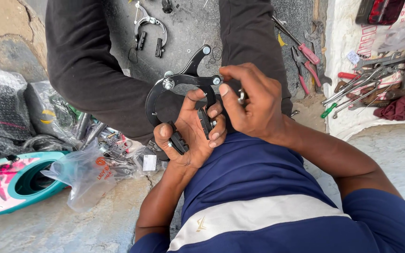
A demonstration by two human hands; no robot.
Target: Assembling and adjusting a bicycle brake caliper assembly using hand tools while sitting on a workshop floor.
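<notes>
My left hand (191, 133) grips a black bicycle brake caliper (179, 86) from below, fingers wrapped around its two arms and the black brake pads. My right hand (249, 100) pinches the right end of the caliper near a silver nut, with a small metal part between thumb and fingers. The caliper's curved arms and silver pivot bolt stand out above my left thumb. Both hands work over my lap, which is covered by a blue shirt with a white stripe (258, 211).
A second brake caliper (150, 30) lies on the ground ahead. Red-handled pliers (305, 56) and several spanners (366, 79) lie on a white cloth to the right. Plastic bags of parts (94, 164) and a pink-teal board (10, 180) sit left.
</notes>
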